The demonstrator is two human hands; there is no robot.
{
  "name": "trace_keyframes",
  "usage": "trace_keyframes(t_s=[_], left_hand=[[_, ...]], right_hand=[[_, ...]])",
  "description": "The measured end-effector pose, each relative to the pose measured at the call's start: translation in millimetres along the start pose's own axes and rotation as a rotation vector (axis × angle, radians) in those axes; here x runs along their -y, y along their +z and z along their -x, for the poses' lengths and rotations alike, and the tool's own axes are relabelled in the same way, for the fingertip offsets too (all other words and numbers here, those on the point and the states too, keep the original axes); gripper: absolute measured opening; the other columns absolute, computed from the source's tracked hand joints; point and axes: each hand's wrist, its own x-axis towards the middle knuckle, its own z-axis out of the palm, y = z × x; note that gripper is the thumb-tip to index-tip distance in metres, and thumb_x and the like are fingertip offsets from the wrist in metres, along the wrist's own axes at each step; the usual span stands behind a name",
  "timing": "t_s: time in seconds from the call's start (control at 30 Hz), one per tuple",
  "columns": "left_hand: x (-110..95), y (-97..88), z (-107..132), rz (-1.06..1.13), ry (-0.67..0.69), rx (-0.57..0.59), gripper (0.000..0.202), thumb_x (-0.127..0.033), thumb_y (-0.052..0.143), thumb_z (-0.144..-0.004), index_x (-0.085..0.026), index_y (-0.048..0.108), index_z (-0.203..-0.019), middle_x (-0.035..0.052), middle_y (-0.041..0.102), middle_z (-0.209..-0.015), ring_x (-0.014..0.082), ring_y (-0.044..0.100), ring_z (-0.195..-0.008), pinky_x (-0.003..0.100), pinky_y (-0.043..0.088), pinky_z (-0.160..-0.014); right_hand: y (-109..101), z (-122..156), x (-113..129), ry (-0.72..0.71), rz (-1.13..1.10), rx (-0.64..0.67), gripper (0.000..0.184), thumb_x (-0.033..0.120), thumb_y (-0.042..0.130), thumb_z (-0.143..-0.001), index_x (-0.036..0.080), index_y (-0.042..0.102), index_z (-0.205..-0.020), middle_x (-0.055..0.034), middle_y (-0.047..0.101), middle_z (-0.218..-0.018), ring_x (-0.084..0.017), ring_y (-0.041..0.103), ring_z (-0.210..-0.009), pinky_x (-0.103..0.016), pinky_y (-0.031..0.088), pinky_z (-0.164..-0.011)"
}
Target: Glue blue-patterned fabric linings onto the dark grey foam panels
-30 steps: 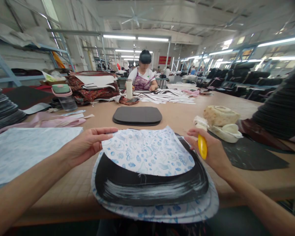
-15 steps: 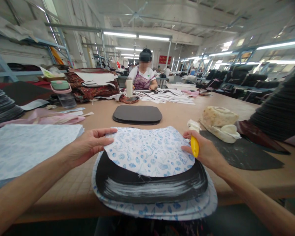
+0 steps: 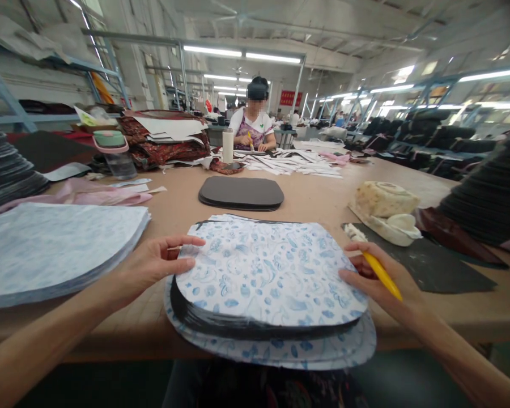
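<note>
A white fabric piece with blue print (image 3: 263,272) lies spread over a black glue-streaked board (image 3: 255,330), which rests on more printed pieces (image 3: 280,354) at the table's near edge. My left hand (image 3: 159,262) pinches the fabric's left edge. My right hand (image 3: 380,280) grips a yellow-handled brush (image 3: 376,266) while its fingers press the fabric's right edge.
A stack of printed fabric pieces (image 3: 55,249) lies at the left. A dark pad stack (image 3: 241,192) sits mid-table. A glue tub and tray (image 3: 385,207) and a black sheet (image 3: 442,266) are at the right. A person (image 3: 255,122) works at the far end.
The printed fabric has been drawn toward me over the black board and now covers nearly all of it. Both hands moved nearer with its edges.
</note>
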Motion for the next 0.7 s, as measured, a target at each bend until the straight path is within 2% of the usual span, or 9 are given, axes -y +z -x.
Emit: trace_keyframes(t_s=[0.13,0.27,0.33,0.43,0.6,0.7], left_hand=[[17,-4.3,-3,-0.109,0.059,-0.015,0.044,-0.036,0.074,-0.061,-0.022,0.065,-0.102,0.0011,0.066,-0.105,0.0165,0.058,-0.080,0.021,0.045,-0.065],[34,-10.8,-8,-0.225,0.128,-0.050,0.044,-0.040,0.072,-0.064,-0.022,0.065,-0.104,0.0017,0.066,-0.096,0.0161,0.056,-0.073,0.022,0.044,-0.061],[39,-12.1,-11,-0.256,0.147,-0.058,0.045,-0.041,0.071,-0.065,-0.021,0.065,-0.105,0.0027,0.066,-0.098,0.0166,0.056,-0.074,0.024,0.045,-0.062],[38,-12.0,-12,-0.211,0.150,-0.043,0.044,-0.040,0.073,-0.063,-0.023,0.065,-0.104,0.0029,0.064,-0.110,0.0195,0.059,-0.085,0.026,0.048,-0.071],[25,-11.9,-5,-0.057,0.084,-0.040,0.047,-0.035,0.078,-0.059,-0.025,0.066,-0.102,0.0019,0.064,-0.113,0.0238,0.058,-0.101,0.028,0.048,-0.083],[23,-13.3,-4,0.015,0.043,-0.033,0.049,-0.034,0.080,-0.057,-0.025,0.066,-0.103,0.0024,0.064,-0.115,0.0256,0.058,-0.105,0.031,0.049,-0.086]], right_hand=[[2,4,-3,0.005,-0.002,-0.016,0.042,0.038,0.067,-0.073,0.023,0.047,-0.107,0.0018,0.060,-0.069,-0.018,0.059,-0.061,-0.027,0.048,-0.053],[1,6,2,-0.024,0.063,-0.042,0.039,0.039,0.067,-0.072,0.024,0.049,-0.104,0.0038,0.056,-0.063,-0.017,0.058,-0.059,-0.026,0.047,-0.052],[0,7,5,-0.035,0.082,-0.041,0.037,0.039,0.065,-0.073,0.024,0.049,-0.103,0.0046,0.054,-0.063,-0.016,0.056,-0.057,-0.025,0.046,-0.051],[-3,7,10,-0.028,0.079,-0.024,0.037,0.040,0.065,-0.074,0.024,0.049,-0.104,0.0049,0.052,-0.063,-0.015,0.055,-0.056,-0.024,0.046,-0.050],[-9,8,17,0.035,0.052,-0.054,0.045,0.045,0.069,-0.069,0.023,0.050,-0.103,0.0020,0.057,-0.068,-0.016,0.058,-0.057,-0.025,0.048,-0.050],[-8,10,16,0.016,0.085,-0.002,0.041,0.044,0.067,-0.071,0.023,0.051,-0.102,0.0034,0.052,-0.065,-0.014,0.054,-0.055,-0.024,0.045,-0.048]])
